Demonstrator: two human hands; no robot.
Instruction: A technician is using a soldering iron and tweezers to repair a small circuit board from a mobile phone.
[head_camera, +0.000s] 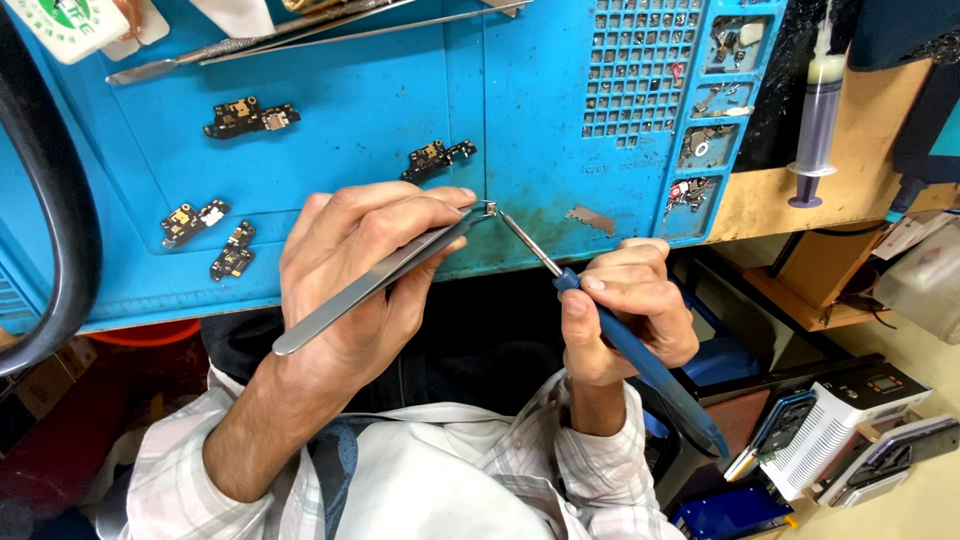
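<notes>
My left hand (345, 265) grips steel tweezers (375, 280) whose tips pinch a tiny metal part (487, 209) above the front edge of the blue work mat (360, 110). My right hand (625, 310) holds a blue-handled soldering iron (640, 355) like a pen. Its thin metal tip (525, 240) touches the tiny part from the right. Both hands hover close together over the mat's front edge, near my lap.
Several small black circuit boards (250, 117) lie on the mat, one (438, 157) just behind the tweezers' tips. A screw tray (640, 65) sits at the mat's right. A syringe (820, 110) stands on the wooden bench. Phones and a white device (835, 425) lie lower right.
</notes>
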